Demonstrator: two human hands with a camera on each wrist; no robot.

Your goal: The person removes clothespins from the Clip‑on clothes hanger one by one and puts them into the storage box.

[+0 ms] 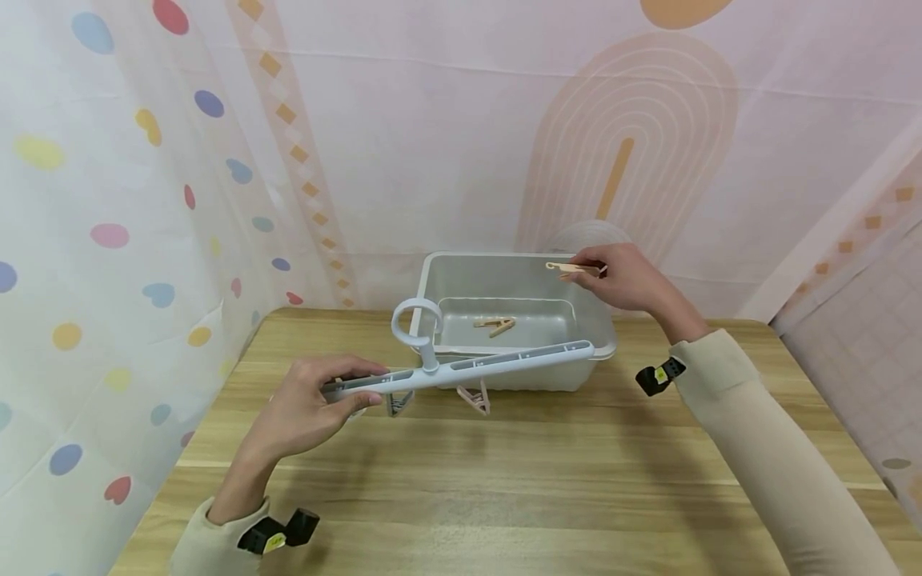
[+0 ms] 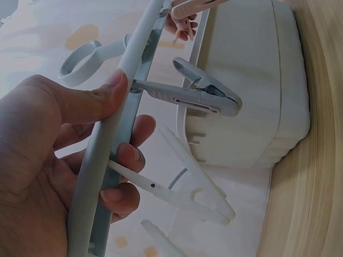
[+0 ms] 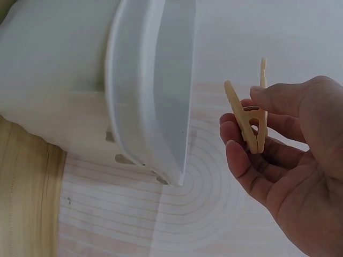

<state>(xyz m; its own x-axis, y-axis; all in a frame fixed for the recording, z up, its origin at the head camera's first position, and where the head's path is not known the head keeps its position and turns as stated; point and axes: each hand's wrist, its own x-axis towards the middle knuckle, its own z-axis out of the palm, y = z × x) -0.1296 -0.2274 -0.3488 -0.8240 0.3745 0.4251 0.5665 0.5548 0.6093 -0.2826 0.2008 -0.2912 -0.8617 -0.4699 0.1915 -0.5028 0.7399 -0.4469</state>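
The left hand [image 1: 306,404] grips one end of a pale blue-grey hanger bar [image 1: 504,362] with a hook [image 1: 416,322], held above the table. Clips hang under the bar: a grey clip [image 2: 206,96], a white clip [image 2: 187,187] close to the fingers and a pinkish clip [image 1: 475,398]. Over the right back part of the grey basin [image 1: 519,373], the right hand [image 1: 621,276] pinches a yellow-orange clip [image 3: 252,120] between thumb and fingers; its two arms spread apart. More light-orange clips [image 1: 502,326] lie on the basin's floor.
The basin stands at the back of the wooden table [image 1: 461,488], near a patterned curtain [image 1: 446,144]. The hanger bar crosses in front of the basin's front rim. Another patterned cloth [image 1: 108,304] hangs on the left side.
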